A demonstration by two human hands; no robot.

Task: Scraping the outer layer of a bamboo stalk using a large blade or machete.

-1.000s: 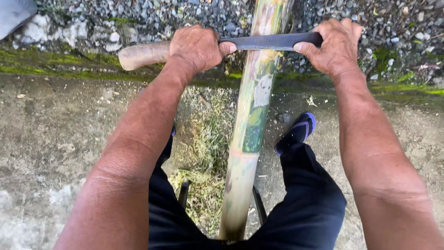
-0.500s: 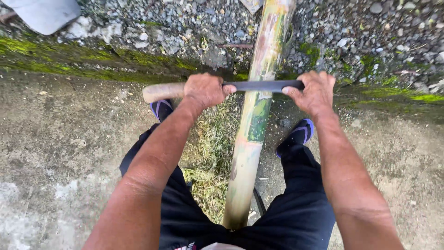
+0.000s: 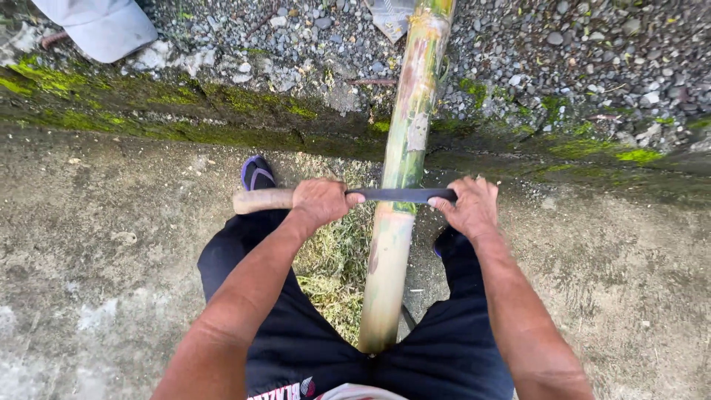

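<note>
Scraping step, by the look of it: left hand (image 3: 320, 201) fisted tight round the knife's wooden handle (image 3: 263, 200), dark blade (image 3: 400, 195) laid crosswise on the bamboo pole (image 3: 400, 185) running out between the legs, right hand (image 3: 470, 207) fingers curled over the blade's far end; next stroke wants even pressure from both.

Blade (image 3: 400, 195) across bamboo pole (image 3: 392, 244); left hand (image 3: 318, 201) left, right hand (image 3: 470, 209) right; shavings (image 3: 333, 267) beneath.

Bamboo pole (image 3: 404, 159) blocks centre; concrete (image 3: 111, 244) sides open.
</note>
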